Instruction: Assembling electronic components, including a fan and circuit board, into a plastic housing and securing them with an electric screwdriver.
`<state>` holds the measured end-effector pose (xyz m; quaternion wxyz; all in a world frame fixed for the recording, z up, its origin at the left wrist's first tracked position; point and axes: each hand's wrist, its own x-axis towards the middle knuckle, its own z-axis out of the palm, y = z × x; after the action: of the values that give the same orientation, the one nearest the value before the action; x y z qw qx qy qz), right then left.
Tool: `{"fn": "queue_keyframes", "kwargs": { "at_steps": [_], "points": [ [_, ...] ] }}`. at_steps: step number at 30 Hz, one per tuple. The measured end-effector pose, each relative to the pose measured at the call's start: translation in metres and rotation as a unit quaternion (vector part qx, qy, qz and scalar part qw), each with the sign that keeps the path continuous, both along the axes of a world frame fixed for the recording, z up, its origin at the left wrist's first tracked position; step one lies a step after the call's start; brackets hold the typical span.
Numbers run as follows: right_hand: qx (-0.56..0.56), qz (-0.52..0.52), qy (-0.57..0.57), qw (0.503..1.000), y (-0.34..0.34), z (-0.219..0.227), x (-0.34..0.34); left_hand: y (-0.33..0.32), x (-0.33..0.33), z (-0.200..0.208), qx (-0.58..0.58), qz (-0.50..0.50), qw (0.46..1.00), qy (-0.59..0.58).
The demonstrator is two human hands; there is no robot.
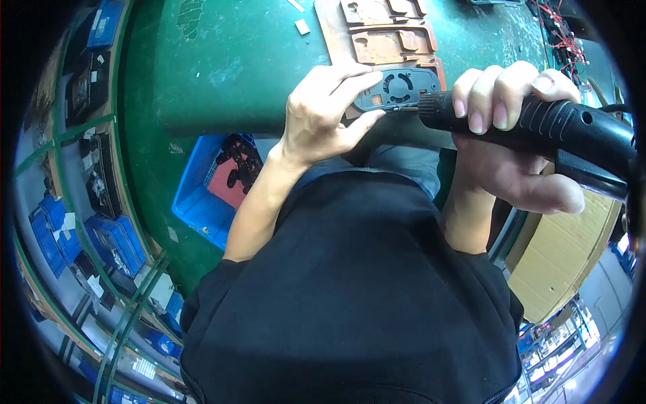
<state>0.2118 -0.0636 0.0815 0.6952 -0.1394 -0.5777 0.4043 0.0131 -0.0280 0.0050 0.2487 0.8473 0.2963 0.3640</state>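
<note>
A dark grey plastic housing [416, 82] with a ring of curved slots lies at the near end of the fixture, by the table's front edge. My left hand [321, 111] grips its left end between thumb and fingers. In my right hand [503, 158] is a black electric screwdriver [572, 126], held almost level with my fingers wrapped over its body. The thin bit points left and reaches the near edge of the housing; whether it sits on a screw cannot be made out.
The brown fixture [365, 36] with moulded recesses lies on the green table [235, 60], near a small white piece [302, 27]. Below left stands a blue crate [192, 182] of dark parts. A cardboard box [562, 252] is at my right, shelves [111, 303] at my left, red wires [568, 44] far right.
</note>
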Motion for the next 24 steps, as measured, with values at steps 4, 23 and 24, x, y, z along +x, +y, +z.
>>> {"fn": "queue_keyframes", "kwargs": {
  "at_steps": [4, 23, 24],
  "points": [
    [-0.008, -0.016, -0.01, 1.0, 0.003, 0.0, 0.003, 0.003, 0.005, -0.004, 0.008, -0.006, 1.0, -0.022],
    [-0.004, -0.011, -0.078, 0.997, 0.01, -0.002, 0.004, 0.006, 0.006, -0.011, 0.03, -0.009, 0.999, -0.033],
    [-0.004, -0.004, -0.074, 0.997, 0.009, -0.003, 0.002, 0.005, 0.003, -0.013, 0.033, -0.007, 0.999, -0.037]
  ]
}}
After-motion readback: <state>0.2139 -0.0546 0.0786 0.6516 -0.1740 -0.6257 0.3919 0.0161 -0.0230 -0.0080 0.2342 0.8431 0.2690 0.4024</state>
